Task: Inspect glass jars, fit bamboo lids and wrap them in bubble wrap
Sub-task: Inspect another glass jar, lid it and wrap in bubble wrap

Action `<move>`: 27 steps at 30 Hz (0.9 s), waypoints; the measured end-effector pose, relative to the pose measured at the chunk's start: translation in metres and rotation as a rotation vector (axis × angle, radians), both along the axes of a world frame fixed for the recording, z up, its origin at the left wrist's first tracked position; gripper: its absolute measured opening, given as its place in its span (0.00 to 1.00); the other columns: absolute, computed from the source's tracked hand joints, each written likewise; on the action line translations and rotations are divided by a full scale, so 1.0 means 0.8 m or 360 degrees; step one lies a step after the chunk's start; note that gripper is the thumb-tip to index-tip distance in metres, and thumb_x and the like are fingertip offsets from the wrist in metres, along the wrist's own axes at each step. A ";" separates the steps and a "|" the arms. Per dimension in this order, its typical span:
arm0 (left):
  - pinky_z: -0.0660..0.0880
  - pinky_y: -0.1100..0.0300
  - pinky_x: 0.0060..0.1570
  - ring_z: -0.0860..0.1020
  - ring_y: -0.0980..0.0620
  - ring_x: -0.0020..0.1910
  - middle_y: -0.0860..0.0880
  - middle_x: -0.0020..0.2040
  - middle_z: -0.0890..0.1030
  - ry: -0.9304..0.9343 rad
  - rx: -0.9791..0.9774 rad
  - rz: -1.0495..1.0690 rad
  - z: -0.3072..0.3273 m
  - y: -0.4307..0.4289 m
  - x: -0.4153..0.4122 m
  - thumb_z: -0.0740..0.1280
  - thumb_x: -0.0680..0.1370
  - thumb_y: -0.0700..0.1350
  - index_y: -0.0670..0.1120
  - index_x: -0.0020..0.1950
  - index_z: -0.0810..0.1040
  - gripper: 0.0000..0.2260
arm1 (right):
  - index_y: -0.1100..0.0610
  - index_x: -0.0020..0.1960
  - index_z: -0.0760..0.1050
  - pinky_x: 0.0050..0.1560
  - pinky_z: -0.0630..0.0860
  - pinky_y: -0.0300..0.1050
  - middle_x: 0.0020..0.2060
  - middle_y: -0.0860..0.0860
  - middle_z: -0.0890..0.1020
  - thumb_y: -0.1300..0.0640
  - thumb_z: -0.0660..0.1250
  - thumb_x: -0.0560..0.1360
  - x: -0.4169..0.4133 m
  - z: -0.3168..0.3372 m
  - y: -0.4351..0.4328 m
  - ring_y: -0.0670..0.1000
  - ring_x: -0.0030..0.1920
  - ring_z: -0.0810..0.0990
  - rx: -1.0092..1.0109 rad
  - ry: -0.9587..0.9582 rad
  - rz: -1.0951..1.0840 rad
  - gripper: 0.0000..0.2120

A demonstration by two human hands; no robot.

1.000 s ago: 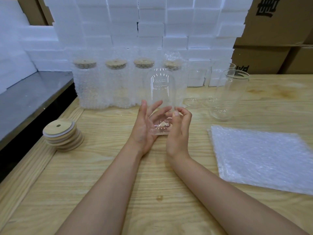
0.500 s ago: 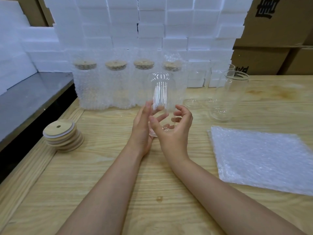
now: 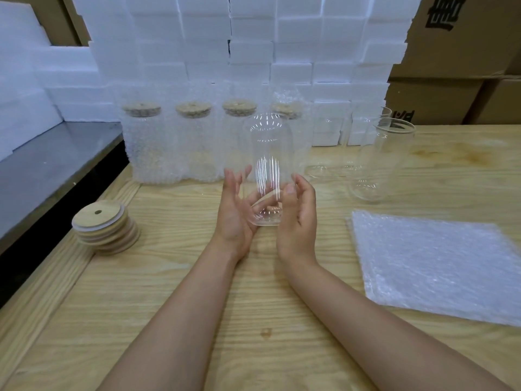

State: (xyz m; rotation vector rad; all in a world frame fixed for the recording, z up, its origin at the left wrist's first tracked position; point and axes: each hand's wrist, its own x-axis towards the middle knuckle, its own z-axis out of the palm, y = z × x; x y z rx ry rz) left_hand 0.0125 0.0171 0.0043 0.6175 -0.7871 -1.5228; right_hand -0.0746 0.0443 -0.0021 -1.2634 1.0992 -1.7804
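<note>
The lone head-worn camera is looking forward and down over the wooden table [image 3: 174,320], close to the glass jar [image 3: 267,165], facing the stacked foam blocks [image 3: 253,46].

A clear lidless jar [image 3: 267,170] is hanging upright just above the middle of the table [image 3: 180,320], with the left hand [image 3: 236,213] lying flat against its side and the right hand [image 3: 298,218] curling round it. Four wrapped jars [image 3: 197,148], each in bubble wrap and wearing a bamboo lid, are standing in a row along the back edge. Bare jars [image 3: 386,165] are standing to their right. A stack of bamboo lids [image 3: 105,230] is sitting by the left edge, and flat bubble wrap sheets [image 3: 439,266] are lying toward the right edge
</note>
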 end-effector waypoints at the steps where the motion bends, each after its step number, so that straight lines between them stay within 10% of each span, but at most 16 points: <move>1: 0.79 0.49 0.49 0.80 0.40 0.55 0.38 0.59 0.80 -0.0016 0.0008 -0.0016 0.000 0.000 0.000 0.56 0.70 0.67 0.51 0.71 0.67 0.33 | 0.57 0.67 0.67 0.52 0.70 0.26 0.56 0.49 0.78 0.53 0.57 0.82 0.000 0.000 0.000 0.29 0.51 0.76 0.0026 -0.0026 0.0008 0.16; 5: 0.80 0.53 0.44 0.81 0.45 0.47 0.42 0.50 0.82 -0.0107 0.0013 -0.0074 0.002 0.000 0.000 0.57 0.72 0.64 0.42 0.65 0.70 0.31 | 0.52 0.66 0.70 0.65 0.72 0.48 0.56 0.46 0.79 0.51 0.53 0.83 0.000 0.001 0.002 0.44 0.59 0.77 0.0161 -0.0075 0.0018 0.15; 12: 0.80 0.55 0.39 0.82 0.48 0.44 0.47 0.49 0.83 -0.0204 0.0059 0.0001 0.002 -0.001 -0.001 0.58 0.70 0.64 0.43 0.64 0.74 0.31 | 0.51 0.65 0.72 0.53 0.74 0.34 0.46 0.39 0.80 0.47 0.52 0.80 0.000 0.000 -0.002 0.36 0.49 0.78 0.0156 -0.0072 0.0004 0.18; 16: 0.81 0.52 0.38 0.84 0.43 0.48 0.42 0.58 0.81 -0.0089 0.0123 0.0033 0.003 -0.001 -0.001 0.61 0.69 0.63 0.47 0.65 0.72 0.30 | 0.52 0.64 0.73 0.69 0.66 0.50 0.54 0.39 0.74 0.48 0.53 0.80 -0.001 0.003 -0.005 0.49 0.66 0.70 0.0127 0.0074 -0.0103 0.18; 20: 0.81 0.51 0.38 0.84 0.45 0.46 0.42 0.53 0.83 -0.0125 0.0042 0.0127 0.002 -0.001 -0.001 0.62 0.69 0.62 0.46 0.63 0.71 0.28 | 0.48 0.67 0.67 0.62 0.64 0.28 0.59 0.46 0.68 0.49 0.56 0.81 -0.003 0.005 -0.002 0.47 0.64 0.68 0.0092 0.0081 -0.0112 0.15; 24: 0.77 0.43 0.51 0.82 0.46 0.49 0.44 0.54 0.80 -0.0201 -0.0002 0.0205 -0.001 0.001 -0.003 0.66 0.72 0.63 0.48 0.59 0.70 0.24 | 0.44 0.67 0.61 0.57 0.68 0.30 0.59 0.47 0.66 0.35 0.63 0.68 0.002 0.008 0.007 0.47 0.61 0.68 0.0019 0.0173 -0.0017 0.31; 27: 0.75 0.41 0.55 0.80 0.47 0.48 0.45 0.54 0.78 -0.0238 -0.0032 0.0190 -0.003 0.003 -0.004 0.70 0.67 0.63 0.49 0.56 0.70 0.25 | 0.47 0.69 0.62 0.49 0.67 0.24 0.59 0.49 0.66 0.44 0.74 0.67 0.003 0.006 0.005 0.49 0.59 0.68 0.0013 0.0222 -0.0005 0.35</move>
